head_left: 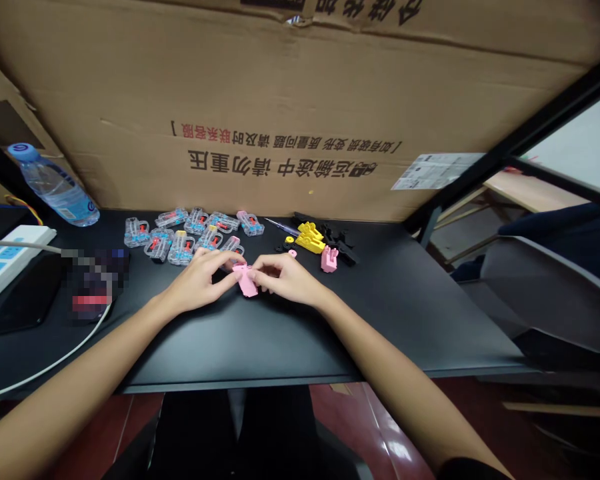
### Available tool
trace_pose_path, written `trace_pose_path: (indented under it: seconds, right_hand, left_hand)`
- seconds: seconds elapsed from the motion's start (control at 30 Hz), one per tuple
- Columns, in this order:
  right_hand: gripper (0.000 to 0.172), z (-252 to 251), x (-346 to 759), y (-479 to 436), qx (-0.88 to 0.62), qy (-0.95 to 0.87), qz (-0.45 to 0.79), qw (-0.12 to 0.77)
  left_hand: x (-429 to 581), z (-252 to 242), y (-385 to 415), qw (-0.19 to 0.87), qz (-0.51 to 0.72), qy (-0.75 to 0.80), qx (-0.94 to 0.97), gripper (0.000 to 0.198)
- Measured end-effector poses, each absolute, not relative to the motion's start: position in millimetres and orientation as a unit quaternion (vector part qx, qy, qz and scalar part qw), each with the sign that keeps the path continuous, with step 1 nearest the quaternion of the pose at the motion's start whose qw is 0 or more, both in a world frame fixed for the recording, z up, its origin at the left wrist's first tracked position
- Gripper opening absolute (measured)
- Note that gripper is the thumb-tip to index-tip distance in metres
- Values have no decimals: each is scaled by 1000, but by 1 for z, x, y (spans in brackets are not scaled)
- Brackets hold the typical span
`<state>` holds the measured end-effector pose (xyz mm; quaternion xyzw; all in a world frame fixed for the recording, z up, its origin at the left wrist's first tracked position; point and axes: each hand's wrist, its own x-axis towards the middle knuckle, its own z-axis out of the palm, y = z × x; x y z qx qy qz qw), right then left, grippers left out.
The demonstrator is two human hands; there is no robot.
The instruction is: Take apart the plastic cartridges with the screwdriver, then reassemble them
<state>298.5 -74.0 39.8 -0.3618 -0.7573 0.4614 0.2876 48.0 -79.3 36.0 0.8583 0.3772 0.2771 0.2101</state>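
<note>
Between both hands, just above the black table, is a small pink plastic part [247,283]. My left hand [205,279] pinches its left side with thumb and fingers. From the other side, my right hand [286,279] grips its upper right edge, fingers closed. Behind my left hand lie several small clear plastic devices [182,248] with red and blue pieces inside. To the right of my right hand, a second pink part [329,259] stands beside yellow plastic parts [310,237] and black parts [347,250]. Small yellow and black rings [289,240] lie close by.
A large cardboard box [280,87] walls off the back of the table [300,340]. At left are a water bottle [57,187], a white power strip [15,257], a dark phone [27,300] and a white cable [55,363]. A thin screwdriver-like tool [283,227] lies behind the parts.
</note>
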Motion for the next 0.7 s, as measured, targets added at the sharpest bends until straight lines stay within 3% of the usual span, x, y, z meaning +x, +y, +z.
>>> trace_pose_path:
  seconds: [0.2, 0.37, 0.53, 0.7]
  right_hand:
    - [41, 37, 297, -75, -347, -788, 434, 266]
    - [25, 53, 325, -63, -464, -820, 204, 267]
    - [23, 64, 361, -49, -651, -741, 82, 143]
    - [32, 55, 366, -45, -684, -721, 62, 91]
  left_hand:
    - [45, 33, -75, 208, 280, 374, 860, 32]
    - [45, 32, -75, 208, 274, 375, 861, 33]
    - [44, 33, -75, 207, 271, 380, 860, 33]
    - [44, 32, -74, 197, 266, 388, 860, 34]
